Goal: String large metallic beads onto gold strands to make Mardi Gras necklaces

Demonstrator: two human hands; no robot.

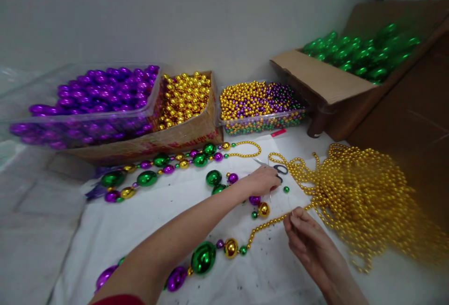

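The right hand (308,237) pinches the end of the gold bead strand (268,224) lying on the white cloth (140,230) — best held taut and low — while the left hand (262,181) covers the scissors (281,170), its grip impossible to tell.

Single head-worn view, forward and down, close over left hand (262,181) and right hand (306,236), toward the wall (210,15)

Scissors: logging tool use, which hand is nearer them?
Left. The left hand is right at the scissors; the right hand sits nearer the camera, pinching the gold bead strand.
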